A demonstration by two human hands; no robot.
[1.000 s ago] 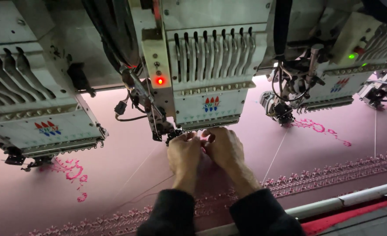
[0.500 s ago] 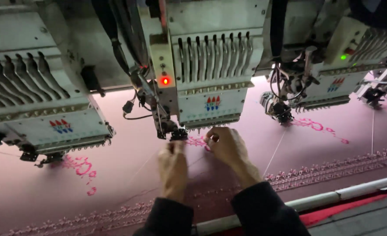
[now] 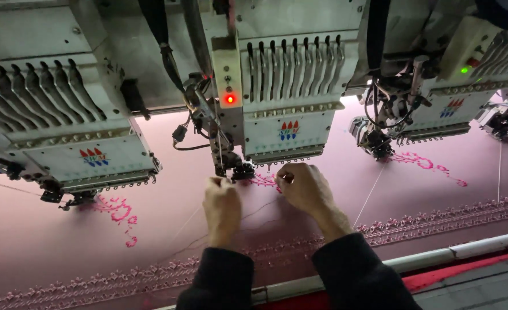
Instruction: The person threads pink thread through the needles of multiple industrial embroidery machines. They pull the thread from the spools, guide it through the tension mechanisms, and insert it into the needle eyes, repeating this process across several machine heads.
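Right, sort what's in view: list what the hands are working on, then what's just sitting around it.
In hand:
- left hand and right hand, pinching at a thin thread below the middle embroidery head
- needle area with the pink motif on the pink fabric

Sitting around:
- left embroidery head
- right embroidery head
- beaded border
- white frame rail

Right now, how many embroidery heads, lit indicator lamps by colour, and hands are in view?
Embroidery heads: 3, left, middle, right; a further one at the far right edge is only partly seen
Red lamps: 1
Green lamps: 1
Hands: 2, left hand, right hand, both on the pink fabric
Total: 7
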